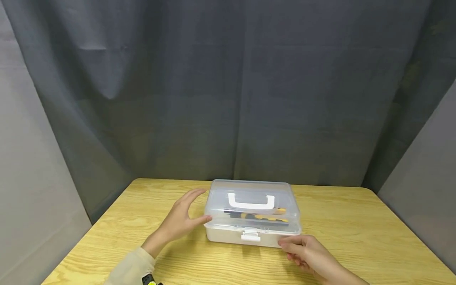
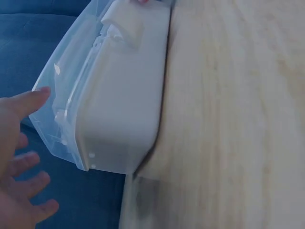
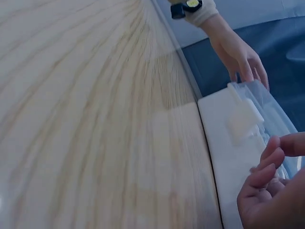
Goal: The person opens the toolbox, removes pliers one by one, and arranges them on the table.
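Note:
A storage box (image 1: 228, 236) with a clear lid and a whitish base sits on the table. The white carry handle (image 1: 251, 205) lies on the lid, and a white latch (image 1: 250, 236) is at the front. Through the lid, yellow and black items (image 1: 263, 217) show, their kind unclear. My left hand (image 1: 185, 217) is at the box's left side, thumb and fingers spread apart, thumb tip close to the lid's edge. At the front right corner is my right hand (image 1: 308, 253), index finger and thumb close together by the box wall, other fingers loosely curled. Whether it touches the box is unclear.
The wooden table (image 1: 356, 221) has rounded far corners. A dark grey curtain (image 1: 303, 99) hangs behind it, with pale panels (image 1: 35, 158) on both sides. A watch (image 3: 186, 7) is on the left wrist, over a light sleeve (image 1: 132, 267).

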Demonstrator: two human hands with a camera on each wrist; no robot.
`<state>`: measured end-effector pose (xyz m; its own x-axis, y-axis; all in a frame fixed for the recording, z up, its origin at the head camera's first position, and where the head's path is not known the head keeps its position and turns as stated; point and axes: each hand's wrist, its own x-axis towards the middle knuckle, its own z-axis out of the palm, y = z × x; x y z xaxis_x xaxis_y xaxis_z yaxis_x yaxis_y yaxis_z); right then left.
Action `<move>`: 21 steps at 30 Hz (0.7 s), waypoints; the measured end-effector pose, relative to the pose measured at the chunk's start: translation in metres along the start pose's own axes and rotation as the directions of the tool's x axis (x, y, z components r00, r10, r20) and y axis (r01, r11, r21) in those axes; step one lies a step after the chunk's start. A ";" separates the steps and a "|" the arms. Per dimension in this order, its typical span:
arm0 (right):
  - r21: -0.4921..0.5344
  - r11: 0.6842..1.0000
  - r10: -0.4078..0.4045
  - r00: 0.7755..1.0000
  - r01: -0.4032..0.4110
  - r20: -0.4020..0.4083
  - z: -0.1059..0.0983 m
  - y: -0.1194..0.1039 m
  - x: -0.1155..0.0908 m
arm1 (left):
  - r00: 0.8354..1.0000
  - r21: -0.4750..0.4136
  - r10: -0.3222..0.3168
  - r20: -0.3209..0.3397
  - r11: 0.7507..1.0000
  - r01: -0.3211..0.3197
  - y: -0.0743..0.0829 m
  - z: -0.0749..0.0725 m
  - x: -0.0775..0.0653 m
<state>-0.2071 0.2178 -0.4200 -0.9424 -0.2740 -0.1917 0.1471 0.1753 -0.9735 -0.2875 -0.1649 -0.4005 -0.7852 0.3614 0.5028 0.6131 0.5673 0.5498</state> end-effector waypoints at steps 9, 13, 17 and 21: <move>-0.350 0.937 -0.098 0.941 -0.022 -0.322 -0.022 -0.005 -0.008 | 0.984 0.011 -0.175 0.041 0.985 0.175 -0.003 0.005 -0.017; -0.529 0.848 -0.253 0.897 0.025 -0.363 -0.030 -0.002 -0.004 | 0.983 -0.010 -0.174 0.063 0.984 0.175 -0.002 0.013 -0.018; -0.639 0.763 -0.372 0.874 0.097 -0.312 -0.034 0.003 0.004 | 0.982 -0.026 -0.181 0.054 0.983 0.183 0.000 0.020 -0.015; -0.671 0.722 -0.442 0.859 0.170 -0.258 -0.036 0.006 0.010 | 0.981 -0.043 -0.188 0.051 0.981 0.190 -0.002 0.022 -0.015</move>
<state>-0.2264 0.2499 -0.4232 -0.9523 -0.0684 0.2975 -0.2550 0.7142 -0.6519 -0.2789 -0.1547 -0.4235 -0.8898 0.2857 0.3559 0.4559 0.5936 0.6632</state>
